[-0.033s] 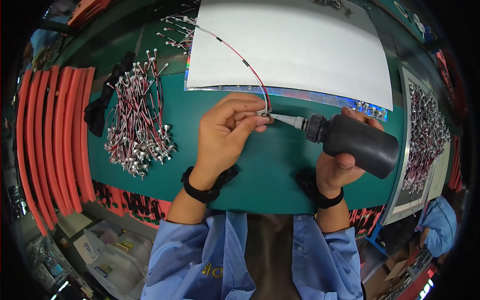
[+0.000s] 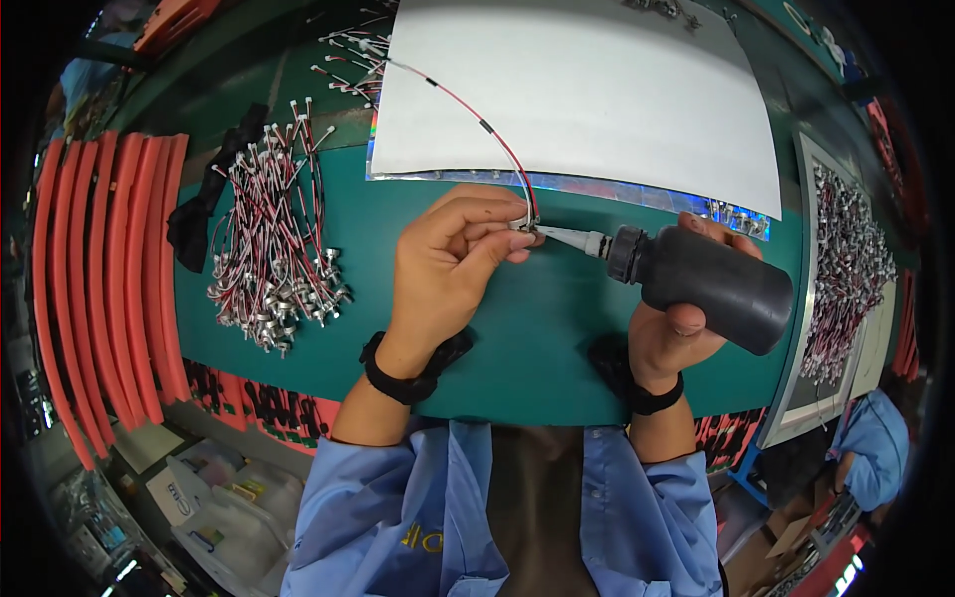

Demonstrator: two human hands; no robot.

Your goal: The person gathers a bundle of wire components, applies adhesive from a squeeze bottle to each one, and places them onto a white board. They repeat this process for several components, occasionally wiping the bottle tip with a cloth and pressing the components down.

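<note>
My left hand (image 2: 448, 249) pinches a small metal part, mostly hidden by thumb and fingers, at the end of a red and white wire lead (image 2: 484, 126). The lead arcs up and left over a white sheet (image 2: 577, 90). My right hand (image 2: 676, 328) is wrapped round a dark grey squeeze bottle (image 2: 718, 289), tilted on its side. Its pale tapered nozzle (image 2: 570, 238) points left, with the tip at the left fingertips by the metal part. Whether the tip touches the part, I cannot tell. Left of my hands lies a pile of similar wired metal parts (image 2: 279, 229).
Red foam strips (image 2: 109, 279) stand along the left side, beside a black cloth-like item (image 2: 194, 224). A framed tray (image 2: 804, 289) packed with wired parts is at the right. More leads (image 2: 353, 65) lie beyond the pile. Clear plastic bins (image 2: 234, 517) sit below, left.
The far end of the wire lead has dipped slightly toward me. Both hands and the bottle stay in place.
</note>
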